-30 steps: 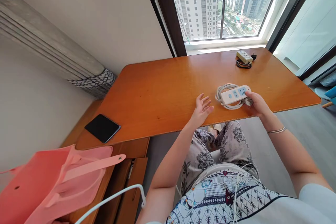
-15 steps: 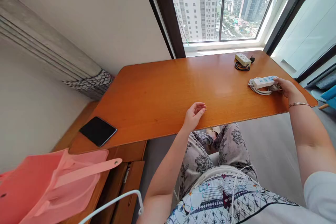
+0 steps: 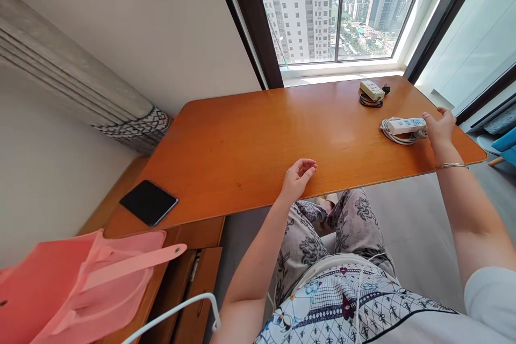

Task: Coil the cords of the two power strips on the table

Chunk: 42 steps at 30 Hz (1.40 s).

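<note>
A white power strip (image 3: 407,126) lies on the orange-brown table (image 3: 242,145) toward the right, its pale cable (image 3: 399,140) coiled around and beneath it. My right hand (image 3: 441,126) is at the strip's right end, thumb close to it and fingers spread apart; whether the thumb touches the strip I cannot tell. Behind it sits a cream power strip (image 3: 371,90) with a coiled black cord (image 3: 370,101) and black plug. My left hand (image 3: 297,178) rests at the table's near edge, fingers loosely curved and apart from the thumb, holding nothing.
A black tablet (image 3: 149,202) lies on the table's left end. At the lower left are a pink bag-like container (image 3: 100,279) and a white curved tube (image 3: 177,309). A window (image 3: 342,16) is beyond the far edge, and a gathered curtain (image 3: 80,64) hangs on the left.
My right hand has let go of the white power strip, its fingers opening and lifting up to the right. The strip stays in place. My left hand has hardly moved.
</note>
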### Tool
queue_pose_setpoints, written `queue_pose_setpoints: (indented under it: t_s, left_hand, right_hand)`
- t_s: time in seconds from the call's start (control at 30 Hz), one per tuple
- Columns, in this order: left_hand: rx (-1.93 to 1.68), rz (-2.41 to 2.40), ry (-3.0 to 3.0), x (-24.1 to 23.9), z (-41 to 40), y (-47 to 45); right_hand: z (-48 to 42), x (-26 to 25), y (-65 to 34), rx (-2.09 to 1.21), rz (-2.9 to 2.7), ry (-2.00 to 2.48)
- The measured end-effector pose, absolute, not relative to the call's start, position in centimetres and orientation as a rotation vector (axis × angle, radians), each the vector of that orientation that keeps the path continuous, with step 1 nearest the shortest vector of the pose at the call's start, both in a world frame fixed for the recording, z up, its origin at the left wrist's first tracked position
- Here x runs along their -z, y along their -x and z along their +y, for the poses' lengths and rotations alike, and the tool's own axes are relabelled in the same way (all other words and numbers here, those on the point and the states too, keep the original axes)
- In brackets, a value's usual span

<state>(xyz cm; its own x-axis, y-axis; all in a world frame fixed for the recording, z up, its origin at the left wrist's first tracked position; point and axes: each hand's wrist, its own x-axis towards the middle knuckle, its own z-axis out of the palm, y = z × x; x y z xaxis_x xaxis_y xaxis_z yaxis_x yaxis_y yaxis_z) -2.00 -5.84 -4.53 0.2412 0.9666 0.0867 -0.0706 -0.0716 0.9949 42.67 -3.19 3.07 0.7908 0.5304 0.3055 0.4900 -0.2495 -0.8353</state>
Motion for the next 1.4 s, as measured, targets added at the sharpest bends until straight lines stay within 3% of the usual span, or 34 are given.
queue_pose_setpoints:
  t_s: [0.07,0.17,0.47,0.73,1.4]
  left_hand:
    - [-1.111,0.943,-1.334,4.5,-5.9,2.0]
    - [-1.11,0.946,-1.343,4.5,-5.9,2.0]
    - [-1.114,0.963,-1.341,4.6,-6.1,2.4]
    - [-1.145,0.975,-1.304,4.7,-6.3,2.4]
    - [-1.119,1.003,-1.357,4.4,-6.9,2.4]
  right_hand:
    - [-3.7,-2.7,-40.9,0.235,-0.943,1.767]
    - [-4.8,-1.4,-36.4,0.349,-1.33,1.527]
    - [-1.9,0.9,-23.1,-0.268,-2.433,1.174]
    - [3.5,1.8,-20.3,-0.312,-2.388,1.497]
    - [3.6,3.9,-21.9,-0.455,-2.282,1.356]
